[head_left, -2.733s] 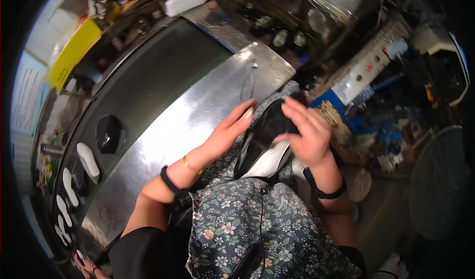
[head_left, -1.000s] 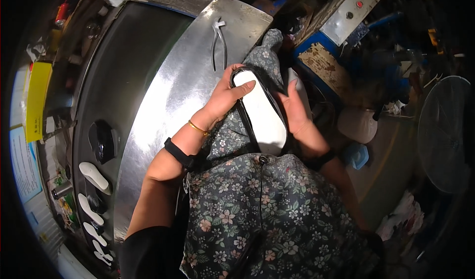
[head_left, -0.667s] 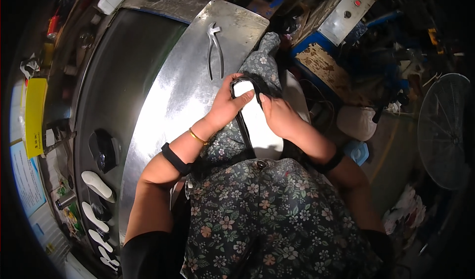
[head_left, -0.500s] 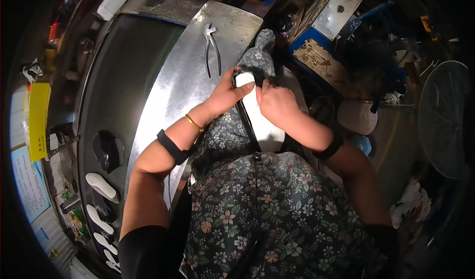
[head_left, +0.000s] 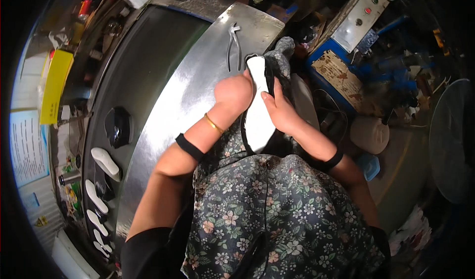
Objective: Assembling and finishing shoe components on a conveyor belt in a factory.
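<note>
A black shoe upper with a white insole [head_left: 259, 123] facing up lies lengthwise over my lap, on the dark floral apron [head_left: 267, 205]. My left hand [head_left: 234, 94] is closed at the upper's left edge, its fingertips mostly hidden. My right hand [head_left: 281, 110] grips the opposite side, with the thumb against the insole and the fingers along the black edge. Beyond my left hand, metal lasting pliers [head_left: 232, 46] lie on the shiny metal plate [head_left: 170, 101], touched by neither hand.
On the dark belt [head_left: 143, 56] at left sit a glossy black shoe piece [head_left: 118, 126] and a row of white-soled shoes [head_left: 105, 164]. A blue machine with a button panel [head_left: 354, 26] stands far right, near a white roll [head_left: 370, 134] and a fan guard [head_left: 450, 140].
My left thumb has left the insole and that hand is now curled at the left edge. My right hand has shifted down the shoe's side. The whole view has shifted slightly.
</note>
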### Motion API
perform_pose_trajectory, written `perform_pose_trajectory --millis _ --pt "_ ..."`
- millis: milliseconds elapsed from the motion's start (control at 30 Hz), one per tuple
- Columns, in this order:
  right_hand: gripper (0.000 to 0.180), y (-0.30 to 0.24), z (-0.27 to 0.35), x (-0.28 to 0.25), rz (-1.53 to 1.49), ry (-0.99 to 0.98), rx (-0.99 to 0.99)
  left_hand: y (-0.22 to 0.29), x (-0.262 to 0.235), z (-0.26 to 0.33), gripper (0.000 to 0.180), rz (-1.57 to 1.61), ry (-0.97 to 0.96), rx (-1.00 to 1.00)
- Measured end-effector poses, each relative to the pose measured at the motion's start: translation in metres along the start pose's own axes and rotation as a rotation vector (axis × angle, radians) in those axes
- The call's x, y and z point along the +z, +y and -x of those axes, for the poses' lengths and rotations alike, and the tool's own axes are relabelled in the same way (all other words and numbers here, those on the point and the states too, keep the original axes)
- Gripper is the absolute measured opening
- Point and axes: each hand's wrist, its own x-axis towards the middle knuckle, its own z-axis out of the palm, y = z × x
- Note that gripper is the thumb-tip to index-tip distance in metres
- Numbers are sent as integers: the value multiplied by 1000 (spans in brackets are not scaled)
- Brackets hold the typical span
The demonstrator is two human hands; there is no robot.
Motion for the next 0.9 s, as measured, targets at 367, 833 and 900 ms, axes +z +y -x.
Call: perform_pose_trajectory --millis 367,833,900 --pt "58 31 13 22 -143 212 -294 -40 49 60 72 646 -79 172" --pt "46 82 76 -84 -115 -435 -166 10 31 34 70 590 -1331 585" --pt "31 88 88 -73 -269 -273 -135 16 42 38 71 486 -1226 703"
